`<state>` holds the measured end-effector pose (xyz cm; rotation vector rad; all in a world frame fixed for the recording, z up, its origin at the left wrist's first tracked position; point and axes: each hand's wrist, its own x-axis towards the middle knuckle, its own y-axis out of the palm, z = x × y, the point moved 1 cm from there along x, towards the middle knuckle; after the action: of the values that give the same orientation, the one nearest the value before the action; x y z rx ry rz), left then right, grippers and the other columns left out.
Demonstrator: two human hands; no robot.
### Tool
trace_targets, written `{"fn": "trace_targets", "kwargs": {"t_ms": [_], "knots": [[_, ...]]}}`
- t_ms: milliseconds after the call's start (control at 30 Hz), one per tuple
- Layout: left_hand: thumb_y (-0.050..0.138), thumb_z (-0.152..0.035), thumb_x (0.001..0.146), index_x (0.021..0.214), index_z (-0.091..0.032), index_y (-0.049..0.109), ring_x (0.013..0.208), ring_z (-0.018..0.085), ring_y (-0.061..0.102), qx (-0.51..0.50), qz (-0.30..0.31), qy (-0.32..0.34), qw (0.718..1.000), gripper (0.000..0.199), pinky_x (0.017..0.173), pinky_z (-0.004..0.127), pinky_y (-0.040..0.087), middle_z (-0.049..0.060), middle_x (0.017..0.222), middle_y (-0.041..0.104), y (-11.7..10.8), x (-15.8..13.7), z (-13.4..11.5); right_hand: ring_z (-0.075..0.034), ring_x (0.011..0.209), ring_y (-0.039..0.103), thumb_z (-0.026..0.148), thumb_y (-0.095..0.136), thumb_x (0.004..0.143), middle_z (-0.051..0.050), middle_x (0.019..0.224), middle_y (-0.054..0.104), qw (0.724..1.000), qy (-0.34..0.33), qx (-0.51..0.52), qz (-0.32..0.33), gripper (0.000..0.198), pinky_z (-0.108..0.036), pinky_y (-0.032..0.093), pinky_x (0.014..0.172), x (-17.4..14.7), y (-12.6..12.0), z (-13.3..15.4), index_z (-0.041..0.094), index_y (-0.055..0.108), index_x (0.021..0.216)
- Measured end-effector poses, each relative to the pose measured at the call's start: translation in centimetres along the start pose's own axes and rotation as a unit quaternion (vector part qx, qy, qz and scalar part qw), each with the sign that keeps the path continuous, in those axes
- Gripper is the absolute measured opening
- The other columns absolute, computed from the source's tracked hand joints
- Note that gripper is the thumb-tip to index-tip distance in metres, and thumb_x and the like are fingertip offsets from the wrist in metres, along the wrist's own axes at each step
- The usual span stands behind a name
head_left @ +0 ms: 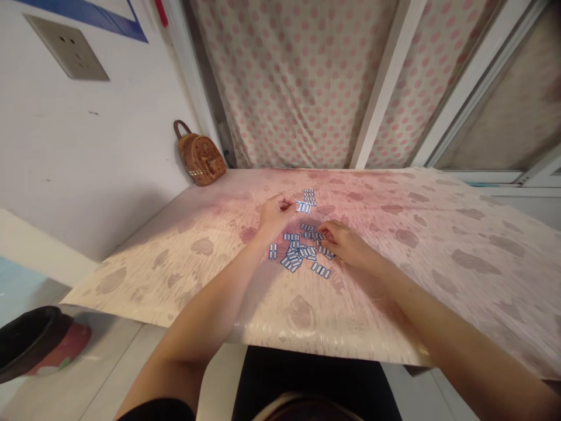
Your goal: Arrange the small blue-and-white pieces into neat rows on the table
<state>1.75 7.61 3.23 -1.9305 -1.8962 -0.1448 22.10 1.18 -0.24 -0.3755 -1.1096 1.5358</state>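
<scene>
My left hand (276,213) pinches a small white card with blue stripes (303,207) between thumb and fingers, just in front of a neat group of similar cards (309,193). A loose, overlapping pile of these blue-and-white cards (300,254) lies nearer to me on the table. At the pile's right side, my right hand (339,238) has its fingers curled down over the cards; whether it grips one is hidden. One small card (273,251) lies apart on the left, and another (321,270) at the front right of the pile.
A patterned cloth covers the table (438,251). At its far left corner, a brown backpack-shaped bag (201,156) leans by the wall. Behind the table hangs a dotted curtain (298,82). A dark-rimmed bin (44,345) stands on the floor at left.
</scene>
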Motion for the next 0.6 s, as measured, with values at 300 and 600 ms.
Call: {"fn": "trace_targets", "kwargs": {"t_ms": [300,600], "knots": [[0.065,-0.016,0.074,0.073,-0.017,0.065,0.066,0.013,0.063,0.013,-0.020,0.007,1.000,0.002,0.059,0.022,0.044,0.001,0.071,0.069,-0.56,0.35,0.00,-0.023,0.094,0.059,0.019,0.059,0.082,-0.009,0.101,0.062,0.999,-0.022,-0.014,0.020,0.016,-0.035,0.046,0.083,-0.11,0.19,-0.17,0.020,0.060,0.098],[0.065,-0.017,0.075,0.075,-0.017,0.066,0.067,0.013,0.064,0.022,-0.019,0.005,1.000,0.001,0.059,0.021,0.044,0.001,0.072,0.069,-0.74,0.49,0.05,-0.024,0.096,0.058,0.017,0.058,0.081,-0.009,0.103,0.060,1.000,-0.015,-0.025,0.009,0.019,-0.036,0.045,0.084,-0.23,0.41,0.01,0.018,0.060,0.100]]}}
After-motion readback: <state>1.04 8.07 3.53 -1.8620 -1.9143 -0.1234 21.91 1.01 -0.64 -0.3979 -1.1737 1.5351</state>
